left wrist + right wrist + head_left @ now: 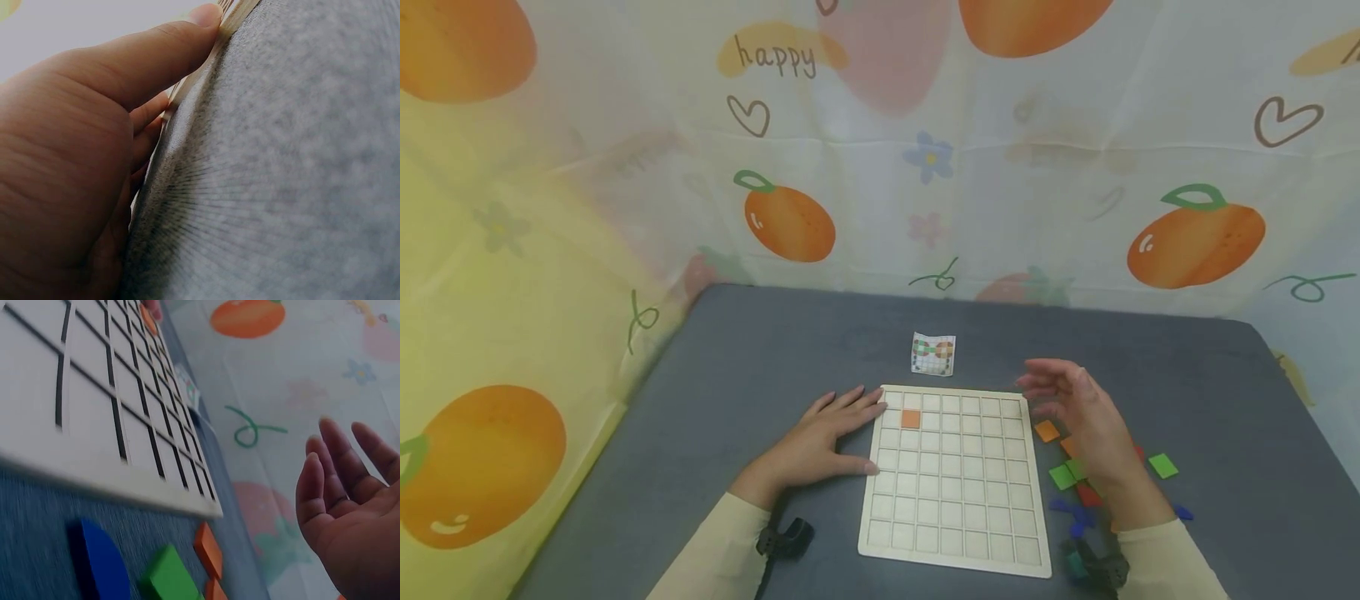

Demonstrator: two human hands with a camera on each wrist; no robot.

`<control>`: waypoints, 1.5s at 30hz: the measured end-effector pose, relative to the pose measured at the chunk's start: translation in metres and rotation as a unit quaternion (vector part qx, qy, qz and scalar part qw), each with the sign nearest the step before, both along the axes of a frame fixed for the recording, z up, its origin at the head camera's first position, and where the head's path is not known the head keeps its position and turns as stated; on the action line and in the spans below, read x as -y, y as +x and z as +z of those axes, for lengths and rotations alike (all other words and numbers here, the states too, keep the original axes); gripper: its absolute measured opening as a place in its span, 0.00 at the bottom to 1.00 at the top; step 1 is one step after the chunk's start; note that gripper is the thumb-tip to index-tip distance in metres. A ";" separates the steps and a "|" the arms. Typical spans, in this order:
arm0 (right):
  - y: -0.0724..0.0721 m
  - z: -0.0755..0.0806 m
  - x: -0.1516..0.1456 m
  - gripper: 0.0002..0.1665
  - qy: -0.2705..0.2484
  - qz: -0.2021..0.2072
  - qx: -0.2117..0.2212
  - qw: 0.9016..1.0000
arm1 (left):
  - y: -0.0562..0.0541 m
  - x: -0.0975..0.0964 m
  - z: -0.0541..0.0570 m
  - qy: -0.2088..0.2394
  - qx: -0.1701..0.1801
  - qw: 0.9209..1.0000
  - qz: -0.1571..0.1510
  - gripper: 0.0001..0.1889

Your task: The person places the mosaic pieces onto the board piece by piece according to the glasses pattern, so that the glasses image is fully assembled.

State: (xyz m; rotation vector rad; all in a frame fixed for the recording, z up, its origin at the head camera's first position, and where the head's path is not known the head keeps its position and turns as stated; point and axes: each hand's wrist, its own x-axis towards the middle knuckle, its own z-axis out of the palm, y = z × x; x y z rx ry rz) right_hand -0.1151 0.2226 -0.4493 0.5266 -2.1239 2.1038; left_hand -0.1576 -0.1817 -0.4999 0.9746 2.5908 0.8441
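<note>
A pale wooden grid board (955,492) lies on the grey table, with one orange square tile (911,419) in a cell near its upper left. My left hand (823,446) rests at the board's left edge, its fingers spread. In the left wrist view the thumb (169,53) touches the board's rim. Over the loose pieces to the right of the board hovers my right hand (1086,421), its fingers relaxed and holding nothing. Beneath it lie a green tile (1063,477), an orange tile (1047,431), a red tile (1088,496) and blue pieces (1078,518), partly hidden by the hand.
A small printed card (933,355) with a coloured grid pattern lies behind the board. Another green tile (1163,466) sits farther right. A curtain (880,208) printed with oranges hangs behind the grey table (700,400).
</note>
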 end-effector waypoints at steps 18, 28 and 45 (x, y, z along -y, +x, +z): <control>0.013 -0.024 -0.078 0.27 0.016 -0.143 0.014 0.989 | 0.000 0.000 -0.002 -0.001 0.001 1.000 -0.003 0.52; 0.011 -0.045 -0.096 0.19 0.156 -0.208 0.075 0.963 | 0.000 0.000 -0.003 -0.002 0.001 1.000 -0.001 0.51; 0.010 -0.043 -0.093 0.30 0.345 -0.158 0.153 0.912 | 0.000 0.001 -0.003 -0.004 0.004 1.000 0.004 0.51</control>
